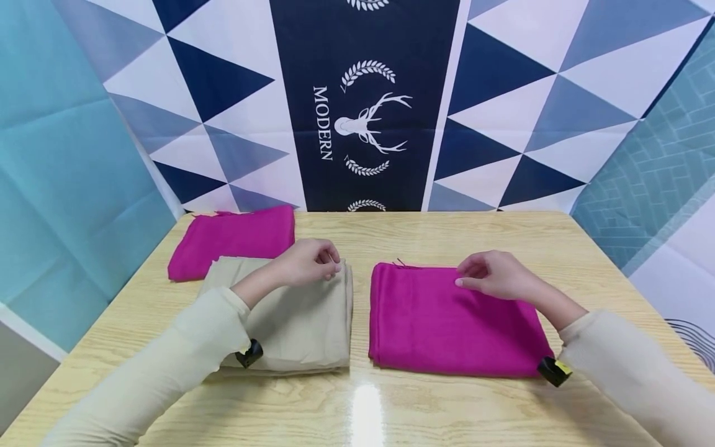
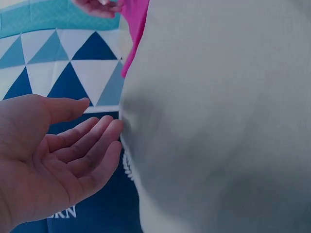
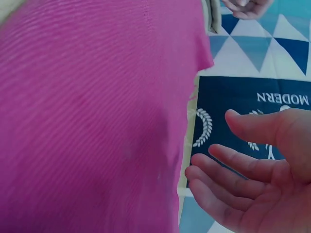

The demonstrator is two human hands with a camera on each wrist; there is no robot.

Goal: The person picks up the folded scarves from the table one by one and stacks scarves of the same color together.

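Note:
A folded beige cloth (image 1: 301, 323) lies left of centre on the table, and my left hand (image 1: 310, 262) is over its far right corner. In the left wrist view the thumb stands apart from the loosely bent fingers (image 2: 92, 145), with nothing between them. To the right lies a folded magenta cloth (image 1: 436, 329) with a few loose threads at its far edge. My right hand (image 1: 494, 274) hovers at that far edge. Its thumb and relaxed fingers (image 3: 228, 179) are likewise spread apart and hold nothing in the right wrist view.
Behind the beige cloth, at the table's far left corner, sits another folded magenta cloth (image 1: 234, 239), partly covered by the beige one in the head view. A patterned backdrop (image 1: 368, 186) with triangles and a deer head rises behind the wooden table (image 1: 357, 236).

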